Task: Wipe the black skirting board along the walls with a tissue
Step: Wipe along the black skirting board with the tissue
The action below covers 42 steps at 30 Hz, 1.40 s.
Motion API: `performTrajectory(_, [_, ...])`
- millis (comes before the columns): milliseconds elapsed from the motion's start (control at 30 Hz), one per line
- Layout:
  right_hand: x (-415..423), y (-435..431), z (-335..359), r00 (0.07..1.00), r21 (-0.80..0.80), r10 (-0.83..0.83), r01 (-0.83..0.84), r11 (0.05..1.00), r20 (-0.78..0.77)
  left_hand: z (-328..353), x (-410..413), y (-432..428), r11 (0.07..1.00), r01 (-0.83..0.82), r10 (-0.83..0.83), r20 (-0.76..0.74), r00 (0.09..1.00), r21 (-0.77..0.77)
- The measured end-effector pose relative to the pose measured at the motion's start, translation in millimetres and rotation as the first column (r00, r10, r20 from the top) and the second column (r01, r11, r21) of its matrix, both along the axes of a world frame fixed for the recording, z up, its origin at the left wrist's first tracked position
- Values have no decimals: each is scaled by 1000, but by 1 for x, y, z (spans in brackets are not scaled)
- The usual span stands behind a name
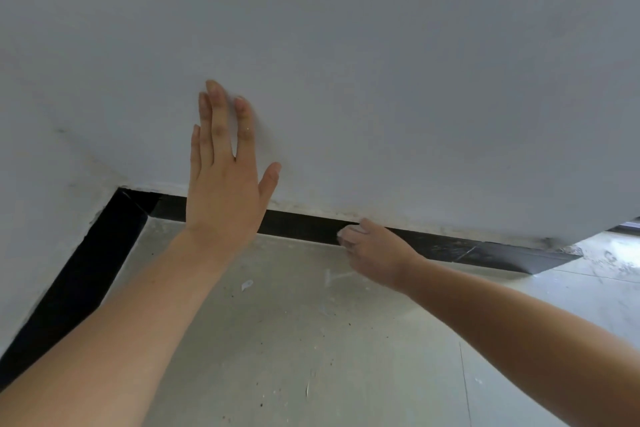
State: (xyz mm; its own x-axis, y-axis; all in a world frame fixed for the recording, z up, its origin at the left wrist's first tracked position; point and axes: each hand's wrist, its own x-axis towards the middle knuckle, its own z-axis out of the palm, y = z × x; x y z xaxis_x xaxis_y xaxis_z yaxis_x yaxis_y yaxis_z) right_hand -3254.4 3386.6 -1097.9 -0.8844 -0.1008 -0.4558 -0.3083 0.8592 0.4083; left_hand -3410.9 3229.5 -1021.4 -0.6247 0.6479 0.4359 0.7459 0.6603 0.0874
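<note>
Left hand point(225, 184) flat on the white wall point(381, 62), fingers spread, palm open, nothing in it. Read: bracing body weight while leaning down, so the other arm is free to work low.

Right hand point(374, 246) at about 4 o'clock from the left one, well below it, down at the floor line. Fingers are curled and clenched around a small white tissue point(346, 231); only a bit of the wad shows at the fingertips, at the hand's 10 o'clock. Tissue is pressed against the face of the black skirting board point(304, 224). Knuckles toward the camera, so contact area itself is mostly hidden.

Skirting runs along the wall base from the inside corner at 9 o'clock of frame to an outside corner at 3 o'clock, with a second run point(69, 281) coming down the left wall toward 7 o'clock. Right hand sits roughly mid-run on the far board.

Board right of the hand, toward 3 o'clock, looks scuffed and dusty point(450, 248); left section looks darker. Judgement: wipe is in progress, direction not determinable from one shot.

Floor point(311, 340) has white flecks and dark specks, likely paint and dust. Risk: thin tissue may shred on the rough plaster edge above the board.
</note>
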Motion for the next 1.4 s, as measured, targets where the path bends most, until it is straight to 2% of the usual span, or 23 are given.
performTrajectory(100, [24,5,-3,952,126,-267,250,960,149,0,-2,-2,1000,16,-16,-2,1000,12])
performTrajectory(133, [25,4,-4,930,125,-330,312,942,164,0,-3,-2,1000,19,-19,-8,1000,15])
performTrajectory(200, [21,-5,-4,924,138,-323,300,944,205,-1,-3,-1,999,23,-23,-8,1000,30])
performTrajectory(267, [6,-19,-2,946,40,-233,231,972,227,-2,-1,1,999,21,-21,7,1000,51])
performTrajectory(333, [-10,-47,-1,982,-41,-123,130,991,141,-3,-2,2,999,14,-14,6,1000,50])
performTrajectory(433, [-50,-73,-2,993,-23,50,-48,999,105,-5,-2,2,999,6,-6,-15,1000,36])
performTrajectory(533, [-72,-68,-8,991,16,132,-131,991,-28,-7,-2,4,999,-3,3,-10,1000,46])
performTrajectory(700, [-42,-32,-12,996,38,79,-77,996,-37,-9,-4,3,999,5,-4,-25,1000,39])
performTrajectory(833, [22,10,-15,996,116,-18,7,993,88,-13,-5,7,999,1,1,-32,999,54])
performTrajectory(900, [49,22,-13,975,200,-143,109,974,168,-14,-4,10,997,-3,5,-23,1000,72])
performTrajectory(967, [61,23,-8,934,196,-286,246,949,214,-15,-3,11,994,8,-8,-7,1000,107])
performTrajectory(1000, [65,21,-6,923,176,-304,267,947,236,-16,-2,11,993,34,-33,-19,999,110])
performTrajectory(1100, [67,9,1,980,82,-54,39,996,191,-18,3,13,981,193,-185,-166,969,34])
performTrajectory(1133, [63,5,1,983,62,-19,8,998,182,-17,5,17,971,239,-231,-214,949,11])
performTrajectory(1233, [41,1,-7,995,70,73,-78,995,64,-13,16,38,956,293,-284,-275,918,-10])
performTrajectory(1333, [30,22,-3,994,44,77,-74,996,-78,-13,26,52,968,251,-243,-272,931,-6])
performTrajectory(1400, [44,47,6,990,37,95,-91,995,-109,-14,29,52,969,247,-238,-258,936,2])
